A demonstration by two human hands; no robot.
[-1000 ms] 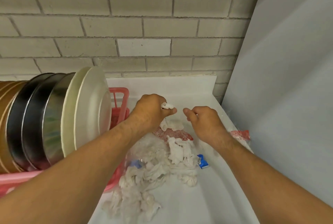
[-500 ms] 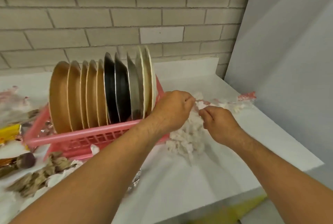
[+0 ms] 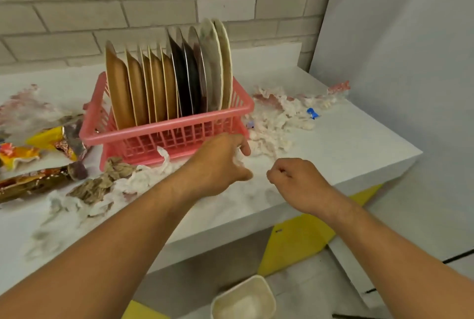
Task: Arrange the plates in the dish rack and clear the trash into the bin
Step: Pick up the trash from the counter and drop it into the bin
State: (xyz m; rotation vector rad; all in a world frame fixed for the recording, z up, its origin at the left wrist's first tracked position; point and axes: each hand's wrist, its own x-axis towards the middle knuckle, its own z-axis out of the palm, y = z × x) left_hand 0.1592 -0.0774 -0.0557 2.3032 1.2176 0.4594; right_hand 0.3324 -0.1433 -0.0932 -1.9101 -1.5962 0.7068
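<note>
Trash lies as torn white tissue on the counter right of the dish rack. I hold my left hand clamped on a tissue scrap, my right hand fisted, contents indiscernible. Light scraps could fall before reaching the bin below.

We pull both hands back from the tissue pile; left hand now fronts the dish rack, right hand beside it.

Bin cut by bottom edge; left hand blurred, grip unclear.
</note>
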